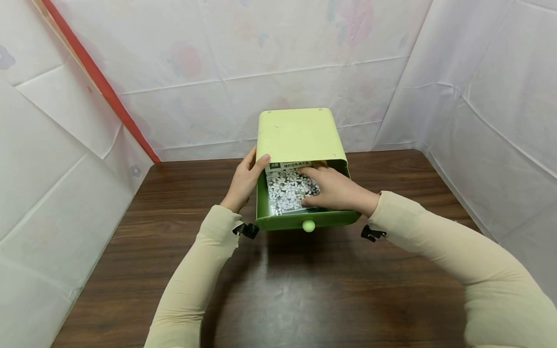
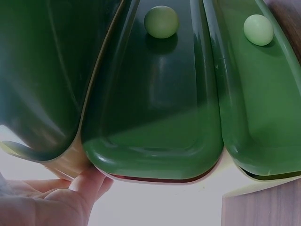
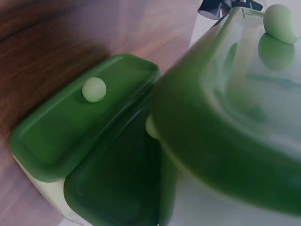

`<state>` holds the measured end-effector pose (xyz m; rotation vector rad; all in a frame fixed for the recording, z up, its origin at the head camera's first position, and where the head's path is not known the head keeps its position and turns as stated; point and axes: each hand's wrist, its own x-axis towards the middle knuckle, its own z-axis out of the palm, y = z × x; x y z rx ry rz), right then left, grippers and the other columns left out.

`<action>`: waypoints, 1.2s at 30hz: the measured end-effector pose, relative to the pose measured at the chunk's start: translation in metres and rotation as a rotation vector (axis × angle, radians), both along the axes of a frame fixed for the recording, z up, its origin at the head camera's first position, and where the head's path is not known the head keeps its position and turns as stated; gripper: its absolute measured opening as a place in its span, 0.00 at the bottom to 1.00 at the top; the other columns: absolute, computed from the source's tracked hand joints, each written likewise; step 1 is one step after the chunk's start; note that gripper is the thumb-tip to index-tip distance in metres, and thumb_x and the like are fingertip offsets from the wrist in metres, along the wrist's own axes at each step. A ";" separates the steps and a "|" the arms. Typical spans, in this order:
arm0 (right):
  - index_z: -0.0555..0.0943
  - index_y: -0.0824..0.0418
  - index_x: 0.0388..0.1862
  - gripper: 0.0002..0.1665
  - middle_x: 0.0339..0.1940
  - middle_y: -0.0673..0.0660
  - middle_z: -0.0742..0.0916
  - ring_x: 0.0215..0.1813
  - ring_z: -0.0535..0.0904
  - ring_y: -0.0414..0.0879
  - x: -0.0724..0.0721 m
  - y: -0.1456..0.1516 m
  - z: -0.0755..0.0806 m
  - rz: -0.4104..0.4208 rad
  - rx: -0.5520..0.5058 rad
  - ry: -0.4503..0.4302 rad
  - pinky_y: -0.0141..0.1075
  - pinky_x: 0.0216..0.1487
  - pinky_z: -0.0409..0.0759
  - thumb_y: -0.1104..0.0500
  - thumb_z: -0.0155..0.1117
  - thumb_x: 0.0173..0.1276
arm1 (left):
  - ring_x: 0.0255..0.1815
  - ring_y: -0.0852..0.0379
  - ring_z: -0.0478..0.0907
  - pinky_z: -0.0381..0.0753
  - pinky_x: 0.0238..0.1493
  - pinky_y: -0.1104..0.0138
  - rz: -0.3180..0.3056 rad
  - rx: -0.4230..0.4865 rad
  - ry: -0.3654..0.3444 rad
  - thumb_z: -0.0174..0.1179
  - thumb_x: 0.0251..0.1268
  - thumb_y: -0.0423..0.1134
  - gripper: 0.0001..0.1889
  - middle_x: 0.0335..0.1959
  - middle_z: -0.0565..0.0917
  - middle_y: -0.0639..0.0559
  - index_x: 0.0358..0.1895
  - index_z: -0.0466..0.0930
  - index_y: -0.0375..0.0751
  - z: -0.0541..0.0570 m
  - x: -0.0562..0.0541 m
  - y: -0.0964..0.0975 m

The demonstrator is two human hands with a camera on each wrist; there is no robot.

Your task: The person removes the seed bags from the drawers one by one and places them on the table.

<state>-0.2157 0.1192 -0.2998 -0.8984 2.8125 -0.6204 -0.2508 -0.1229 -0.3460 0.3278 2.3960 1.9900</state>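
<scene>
A small light-green drawer cabinet (image 1: 300, 134) stands on the table with its dark-green top drawer (image 1: 278, 222) pulled out. In the drawer lies a packet printed with white flowers (image 1: 285, 191), a label strip along its top. My right hand (image 1: 335, 188) reaches in over the packet, index finger and thumb apart across its printed face; its other fingers are partly hidden under the cabinet's top. My left hand (image 1: 245, 181) rests against the cabinet's left side, thumb at the top front corner. In the left wrist view, its fingers (image 2: 87, 186) touch the side wall.
Below the pulled-out drawer, the middle drawer (image 2: 155, 108) and bottom drawer (image 2: 263, 103) are closed, each with a round pale-green knob. The dark wooden table (image 1: 283, 299) is bounded by white patterned sheeting (image 1: 196, 111) behind and at both sides.
</scene>
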 end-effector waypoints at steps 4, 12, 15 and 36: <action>0.64 0.60 0.75 0.45 0.72 0.62 0.73 0.66 0.73 0.59 0.000 0.000 0.000 0.018 -0.028 -0.029 0.53 0.62 0.74 0.49 0.72 0.62 | 0.79 0.53 0.55 0.61 0.75 0.54 0.000 -0.003 0.005 0.51 0.71 0.61 0.40 0.80 0.53 0.53 0.79 0.46 0.56 -0.001 -0.001 0.000; 0.62 0.58 0.77 0.41 0.45 0.62 0.86 0.24 0.76 0.47 0.002 0.001 0.000 0.036 -0.125 -0.134 0.43 0.44 0.77 0.52 0.66 0.68 | 0.79 0.53 0.54 0.60 0.75 0.54 -0.006 -0.003 0.015 0.51 0.72 0.60 0.39 0.80 0.52 0.53 0.80 0.46 0.55 -0.001 0.000 -0.001; 0.59 0.55 0.78 0.41 0.16 0.57 0.79 0.13 0.70 0.46 0.004 0.003 0.001 0.014 -0.173 -0.204 0.40 0.40 0.77 0.51 0.63 0.71 | 0.79 0.53 0.54 0.60 0.75 0.54 -0.006 -0.002 0.018 0.51 0.73 0.59 0.39 0.80 0.52 0.53 0.80 0.46 0.55 -0.001 0.000 0.000; 0.56 0.57 0.79 0.38 0.78 0.55 0.64 0.60 0.75 0.53 0.004 0.008 0.006 -0.217 -0.520 -0.490 0.41 0.49 0.77 0.55 0.57 0.74 | 0.78 0.53 0.55 0.62 0.75 0.54 0.004 -0.005 0.012 0.51 0.71 0.61 0.40 0.80 0.53 0.53 0.80 0.45 0.56 -0.001 0.000 0.001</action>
